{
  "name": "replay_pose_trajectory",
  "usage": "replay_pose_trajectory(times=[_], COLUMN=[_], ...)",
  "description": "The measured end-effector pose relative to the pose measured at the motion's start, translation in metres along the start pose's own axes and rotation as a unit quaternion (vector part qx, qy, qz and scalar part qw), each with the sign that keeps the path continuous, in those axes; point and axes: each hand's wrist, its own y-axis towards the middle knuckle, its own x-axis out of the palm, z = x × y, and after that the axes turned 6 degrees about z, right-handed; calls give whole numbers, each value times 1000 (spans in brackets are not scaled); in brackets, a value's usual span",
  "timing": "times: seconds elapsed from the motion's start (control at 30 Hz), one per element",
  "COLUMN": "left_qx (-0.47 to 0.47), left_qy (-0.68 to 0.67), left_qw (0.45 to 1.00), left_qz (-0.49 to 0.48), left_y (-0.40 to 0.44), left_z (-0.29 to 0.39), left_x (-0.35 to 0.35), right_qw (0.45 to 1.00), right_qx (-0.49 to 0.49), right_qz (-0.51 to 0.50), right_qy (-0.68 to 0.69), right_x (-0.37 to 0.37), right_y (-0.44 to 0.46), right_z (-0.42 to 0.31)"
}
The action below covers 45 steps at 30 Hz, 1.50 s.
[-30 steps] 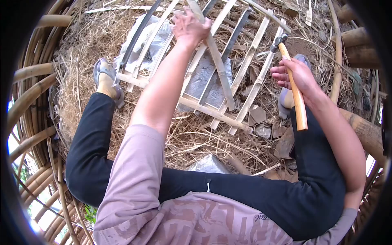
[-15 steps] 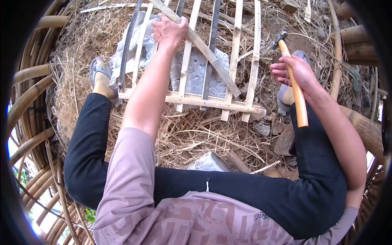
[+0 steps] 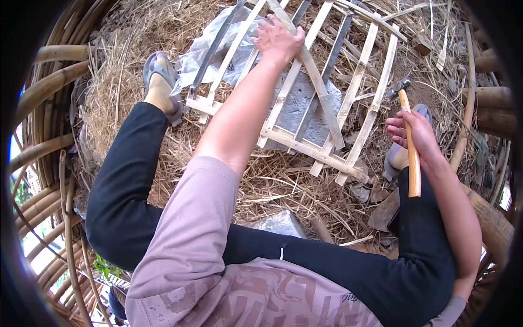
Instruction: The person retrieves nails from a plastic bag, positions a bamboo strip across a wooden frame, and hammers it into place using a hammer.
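Note:
My left hand [image 3: 278, 39] reaches forward across a loose diagonal bamboo strip [image 3: 321, 90], its fingers to one side and thumb to the other. That strip lies over a lattice frame of pale and dark slats, fixed to a crossbar [image 3: 305, 150] at the near end. Beneath the slats is a flat grey stone block [image 3: 318, 111]. In my right hand [image 3: 417, 133] a hammer [image 3: 413, 158] with a wooden handle rests between thumb and palm, head pointing away, the fingers loosely extended. The hammer is right of the frame, apart from it.
Clear plastic sheeting [image 3: 218, 52] lies under the frame's left side. Dry straw [image 3: 272, 191] covers the ground, with another grey block [image 3: 280, 223] near my legs. Curved bamboo poles [image 3: 52, 98] rise on the left, and more poles [image 3: 490, 97] stand on the right.
The whole view has turned, so the frame, stone and feet appear rotated clockwise, with the frame further right. My left hand stays on the strip; my right still holds the hammer.

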Motion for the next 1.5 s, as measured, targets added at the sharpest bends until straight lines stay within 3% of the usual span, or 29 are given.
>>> replay_pose_trajectory(times=[0.37, 0.4, 0.43, 0.5, 0.57, 0.6, 0.63, 0.67, 0.7, 0.73, 0.83, 0.87, 0.9, 0.97, 1.07, 1.1, 1.2, 1.33, 1.5], left_qx=[79, 104, 155, 183, 9, -133, -219, -242, -286, -328, -487, -431, -355, -197, -115, -73, 81, 97, 69], left_qy=[23, 17, 15, -61, -228, -202, -325, -229, -221, -370, -451, -297, -232, -85, 23, 76, 91, 184, 158], left_qw=[995, 990, 964, 910, 876, 860, 779, 794, 799, 771, 732, 839, 883, 932, 982, 990, 984, 978, 980], left_qz=[56, 96, 218, 367, 426, 450, 490, 509, 481, 400, 156, 148, 199, 292, 151, 99, 127, 11, -97], left_y=[-13, -21, -22, -13, -29, -45, -53, -65, -62, -76, -90, -96, -94, -93, -58, -40, 5, 55, 69], left_z=[-11, -19, -37, -99, -150, -165, -176, -192, -238, -227, -269, -268, -266, -259, -251, -252, -259, -281, -274], left_x=[-30, -49, -58, -83, -127, -149, -157, -160, -143, -151, -136, -139, -140, -154, -161, -157, -136, -102, -102], right_qw=[1000, 1000, 1000, 999, 999, 999, 999, 999, 999, 999, 997, 996, 996, 995, 997, 997, 998, 999, 1000], right_qx=[-9, -15, -20, -27, -30, -33, -35, -39, -42, -42, -63, -74, -83, -93, -75, -69, -53, -34, -16], right_qz=[-11, -17, -20, -22, -21, -14, -14, -15, -17, -21, -25, -26, -22, -22, -7, -1, 10, 22, 13], right_qy=[-1, 0, 1, 1, -6, -8, -3, 0, 4, 18, 32, 32, 27, 14, 24, 27, 15, 16, -5], right_x=[1, 1, 0, -2, -2, -1, -2, -3, -3, -4, -3, -5, -8, -9, -17, -18, -22, -24, -20], right_y=[0, 0, -1, -2, -5, -6, -6, -5, -4, 1, 0, -2, -5, -9, -1, 1, 1, 7, 10], right_z=[0, -1, -1, -1, -3, -4, -5, -6, -6, -5, -10, -11, -14, -15, -10, -10, -9, -2, 0])
